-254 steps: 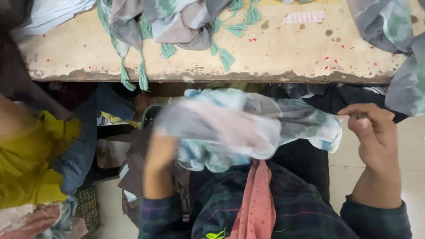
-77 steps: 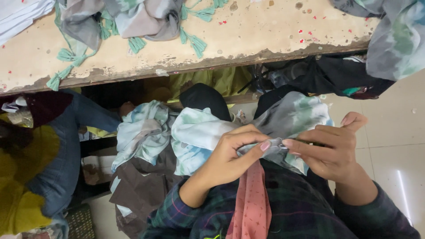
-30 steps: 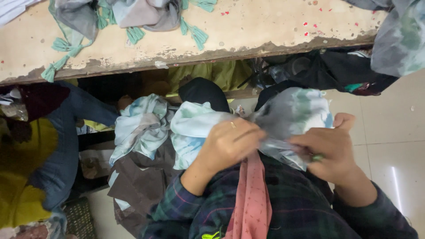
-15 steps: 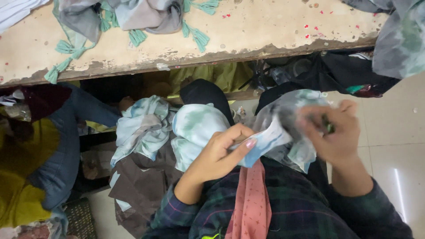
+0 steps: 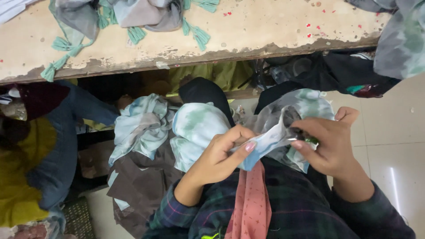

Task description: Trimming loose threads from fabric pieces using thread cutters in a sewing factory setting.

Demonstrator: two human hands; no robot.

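Note:
A pale blue, green and grey tie-dyed scarf (image 5: 197, 128) lies bunched over my lap, one end trailing to the left. My left hand (image 5: 221, 155) pinches a fold of this cloth between thumb and fingers. My right hand (image 5: 330, 141) grips the cloth close by, and also holds a small metal tool with a green part (image 5: 305, 139), its tip against the fabric edge. The hands are a few centimetres apart, with the cloth stretched between them. A pink scarf (image 5: 252, 203) hangs down my plaid front.
A worn cream worktable (image 5: 248, 31) runs across the top, carrying grey scarves with teal tassels (image 5: 133, 17). Another tie-dyed cloth (image 5: 400, 40) hangs off its right end. Dark fabric (image 5: 336, 71) sits under the table. A person in yellow and denim (image 5: 40, 155) sits at left.
My right hand has dropped from a raised, blurred position back onto the cloth edge. My left hand has shifted its pinch slightly along the fold.

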